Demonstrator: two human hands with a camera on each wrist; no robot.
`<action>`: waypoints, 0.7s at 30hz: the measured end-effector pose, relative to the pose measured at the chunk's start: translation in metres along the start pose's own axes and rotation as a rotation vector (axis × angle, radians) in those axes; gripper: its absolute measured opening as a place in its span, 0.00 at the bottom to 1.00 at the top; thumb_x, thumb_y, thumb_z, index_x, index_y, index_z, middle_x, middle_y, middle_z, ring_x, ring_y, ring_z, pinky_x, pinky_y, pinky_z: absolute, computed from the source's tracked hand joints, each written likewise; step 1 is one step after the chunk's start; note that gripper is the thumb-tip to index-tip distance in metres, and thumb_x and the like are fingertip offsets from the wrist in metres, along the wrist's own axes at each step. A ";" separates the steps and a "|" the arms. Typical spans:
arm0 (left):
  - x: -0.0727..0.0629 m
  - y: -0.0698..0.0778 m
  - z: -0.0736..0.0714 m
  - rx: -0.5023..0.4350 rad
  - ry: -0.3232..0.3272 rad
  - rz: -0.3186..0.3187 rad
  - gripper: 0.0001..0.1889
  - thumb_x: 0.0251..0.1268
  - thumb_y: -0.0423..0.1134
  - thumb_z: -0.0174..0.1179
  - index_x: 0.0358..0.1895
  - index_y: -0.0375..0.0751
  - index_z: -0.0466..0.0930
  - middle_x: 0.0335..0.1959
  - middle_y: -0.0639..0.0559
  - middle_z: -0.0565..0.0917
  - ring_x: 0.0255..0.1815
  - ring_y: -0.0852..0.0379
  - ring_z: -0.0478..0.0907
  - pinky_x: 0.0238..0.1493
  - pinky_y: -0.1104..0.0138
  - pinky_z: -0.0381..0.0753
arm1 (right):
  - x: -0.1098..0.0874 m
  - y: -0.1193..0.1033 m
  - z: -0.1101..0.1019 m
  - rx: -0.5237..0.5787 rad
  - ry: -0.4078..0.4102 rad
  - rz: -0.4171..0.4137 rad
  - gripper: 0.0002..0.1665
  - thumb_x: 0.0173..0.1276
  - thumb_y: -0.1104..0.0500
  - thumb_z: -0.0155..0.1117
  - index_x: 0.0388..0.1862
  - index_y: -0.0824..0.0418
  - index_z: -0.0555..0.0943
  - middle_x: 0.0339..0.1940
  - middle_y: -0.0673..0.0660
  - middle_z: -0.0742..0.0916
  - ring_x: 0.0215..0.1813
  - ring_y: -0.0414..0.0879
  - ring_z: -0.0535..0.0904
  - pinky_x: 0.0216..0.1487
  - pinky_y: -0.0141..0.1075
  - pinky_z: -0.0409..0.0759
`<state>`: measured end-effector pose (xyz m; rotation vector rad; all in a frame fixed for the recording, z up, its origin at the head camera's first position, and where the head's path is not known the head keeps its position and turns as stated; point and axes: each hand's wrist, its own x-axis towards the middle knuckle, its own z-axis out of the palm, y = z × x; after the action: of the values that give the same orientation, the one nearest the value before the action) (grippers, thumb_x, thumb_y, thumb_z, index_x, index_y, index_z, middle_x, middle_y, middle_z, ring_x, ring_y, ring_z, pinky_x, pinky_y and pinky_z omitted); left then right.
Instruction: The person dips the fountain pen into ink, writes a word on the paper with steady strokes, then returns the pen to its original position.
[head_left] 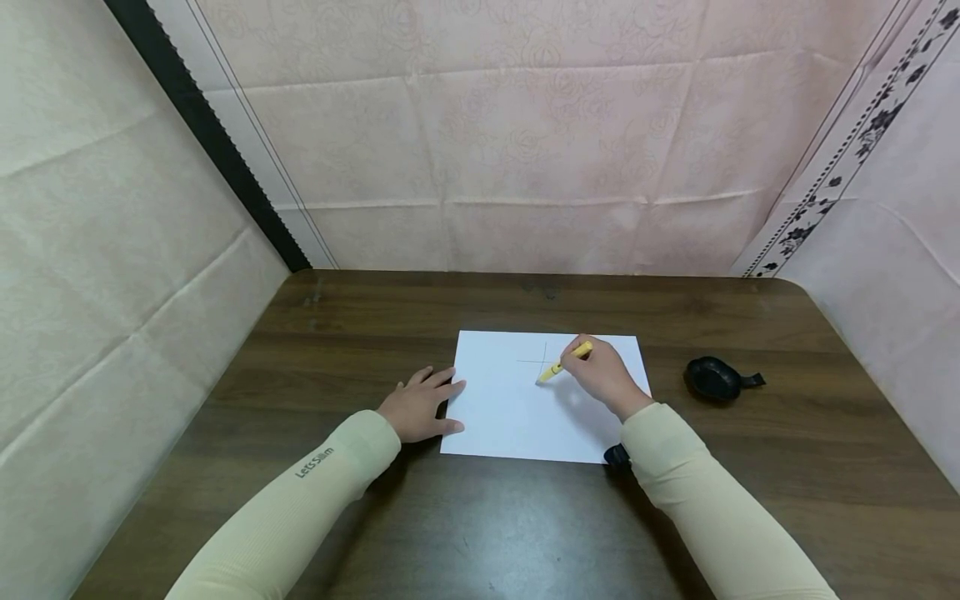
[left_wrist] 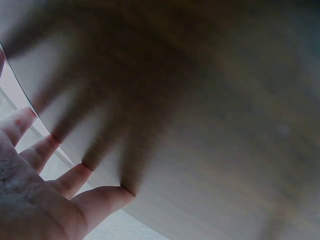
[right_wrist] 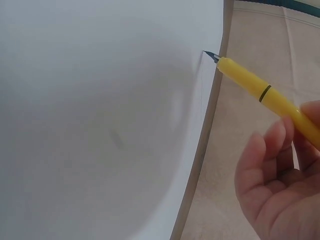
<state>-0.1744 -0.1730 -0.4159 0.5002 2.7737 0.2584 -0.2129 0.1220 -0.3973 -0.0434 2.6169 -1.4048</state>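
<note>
A white sheet of paper (head_left: 495,421) lies on the brown table, with thin crossing lines (head_left: 534,361) drawn on its upper part. My right hand (head_left: 603,379) pinches a yellow fountain pen (head_left: 567,360) between thumb and fingers. In the right wrist view, the dark nib (right_wrist: 212,56) of the slanted pen meets the paper at the end of a faint line. My left hand (head_left: 422,408) is spread over the paper's left edge, thumb and fingertips reaching onto it. The left wrist view shows its straight fingers (left_wrist: 102,202) with their tips down on the surface.
A black rounded object with a short tail (head_left: 716,379) lies on the table right of the paper. A small black item (head_left: 617,456) shows beneath the right wrist. Pale cloth (head_left: 487,167) hangs behind the table's far edge and along both sides.
</note>
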 end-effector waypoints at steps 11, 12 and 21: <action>-0.001 0.001 0.000 -0.001 0.005 0.003 0.37 0.63 0.58 0.60 0.74 0.53 0.61 0.77 0.50 0.56 0.76 0.39 0.49 0.65 0.35 0.57 | -0.002 -0.001 0.001 -0.001 -0.012 -0.003 0.10 0.67 0.57 0.55 0.40 0.62 0.79 0.39 0.59 0.81 0.36 0.49 0.70 0.34 0.35 0.70; -0.001 0.001 0.000 -0.001 0.005 0.002 0.37 0.63 0.58 0.60 0.74 0.53 0.61 0.77 0.50 0.56 0.76 0.39 0.49 0.65 0.35 0.57 | -0.002 -0.001 0.001 -0.001 -0.014 -0.002 0.10 0.67 0.57 0.55 0.39 0.62 0.79 0.39 0.58 0.81 0.36 0.49 0.70 0.33 0.35 0.70; 0.001 -0.001 0.001 0.002 0.008 0.003 0.37 0.63 0.59 0.60 0.74 0.54 0.61 0.77 0.51 0.56 0.76 0.39 0.48 0.65 0.35 0.57 | -0.002 -0.003 0.003 -0.003 -0.025 0.007 0.10 0.68 0.57 0.55 0.39 0.62 0.79 0.40 0.59 0.81 0.37 0.49 0.70 0.34 0.35 0.71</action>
<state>-0.1749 -0.1736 -0.4177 0.5049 2.7819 0.2584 -0.2104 0.1181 -0.3964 -0.0525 2.5967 -1.3885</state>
